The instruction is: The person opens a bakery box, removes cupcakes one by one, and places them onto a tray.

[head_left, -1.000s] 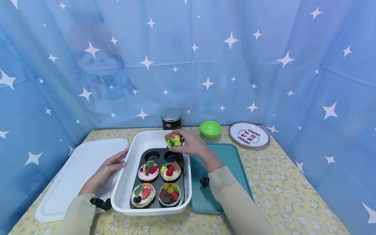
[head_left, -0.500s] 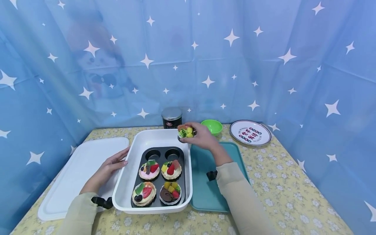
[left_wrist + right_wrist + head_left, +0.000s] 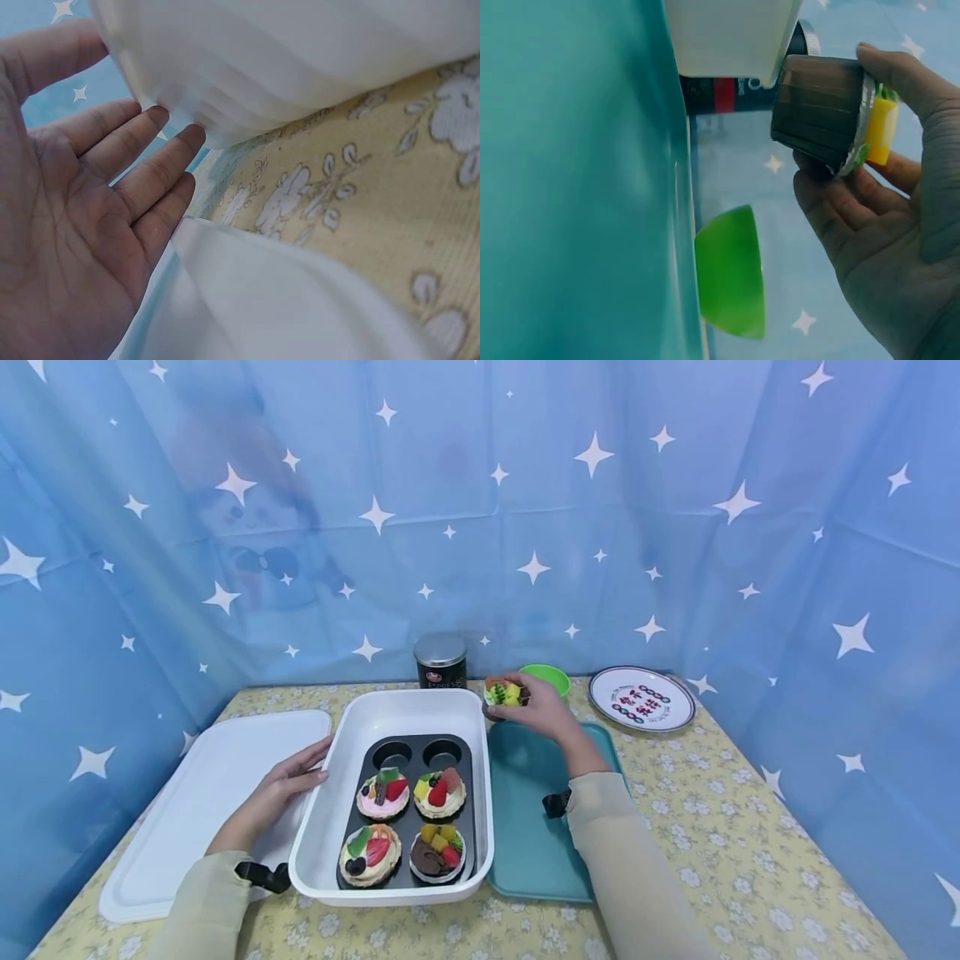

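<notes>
My right hand grips 1 cupcake, with the thumb and fingers curled around its dark paper cup. 1 second ago this cupcake was above the back row of the black muffin pan, inside the white dish. Half a second ago it was over the right rim of the dish. Now it is past that rim, above the far left corner of the teal tray, just in front of the green bowl and to the right of the dark tin can.

My left hand has not moved. It is open, with straight fingers touching the left wall of the white dish, and the palm lies on the white lid on the counter. 4 cupcakes stay in the pan as before, and the 2 back cups are empty. The round plate stands at the far right.

My right hand covers the front of the green bowl. In the right wrist view the top of the held cupcake is mostly turned away; I see only yellow and green pieces. In the left wrist view the dish is blurred and cut off.
</notes>
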Demonstrator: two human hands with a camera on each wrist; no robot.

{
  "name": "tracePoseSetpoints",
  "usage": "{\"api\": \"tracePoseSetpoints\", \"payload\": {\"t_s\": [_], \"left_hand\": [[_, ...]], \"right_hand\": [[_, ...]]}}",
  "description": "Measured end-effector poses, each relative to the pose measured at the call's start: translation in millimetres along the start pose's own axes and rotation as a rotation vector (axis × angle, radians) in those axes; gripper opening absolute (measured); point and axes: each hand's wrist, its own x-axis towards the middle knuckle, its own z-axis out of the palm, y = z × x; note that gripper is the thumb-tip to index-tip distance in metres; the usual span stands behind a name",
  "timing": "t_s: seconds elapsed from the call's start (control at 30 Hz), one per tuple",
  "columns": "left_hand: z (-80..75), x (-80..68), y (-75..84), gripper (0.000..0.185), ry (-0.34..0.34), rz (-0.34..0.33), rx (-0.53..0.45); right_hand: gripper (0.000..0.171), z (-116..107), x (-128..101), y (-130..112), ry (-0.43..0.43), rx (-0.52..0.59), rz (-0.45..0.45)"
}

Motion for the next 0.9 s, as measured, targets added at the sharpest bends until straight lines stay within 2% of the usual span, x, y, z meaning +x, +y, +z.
{"api": "tracePoseSetpoints", "payload": {"t_s": [0.27, 0.43, 0.6, 0.77, 0.9], "left_hand": [[0.7, -1.2, -1.7, 0.069, 0.009, -0.028, 0.027], [1.7, -0.7, -0.2, 0.069, 0.019, -0.031, 0.054], [1.3, -0.8, 1.1, 0.069, 0.020, -0.030, 0.044], [0.5, -1.1, 2.8, 0.069, 0.007, -0.008, 0.026], [0.4, -1.8, 3.1, 0.069, 0.010, -0.020, 0.039]], "right_hand": [[0.066, -7, -5, 18, -0.076, -0.029, 0.019], [0.059, -7, -5, 23, -0.128, -0.040, 0.018], [0.057, -4, -4, 26, -0.192, -0.096, 0.033], [0.057, -1, -4, 26, -0.204, -0.107, 0.047], [0.058, 0, -4, 29, -0.206, -0.098, 0.045]]}}
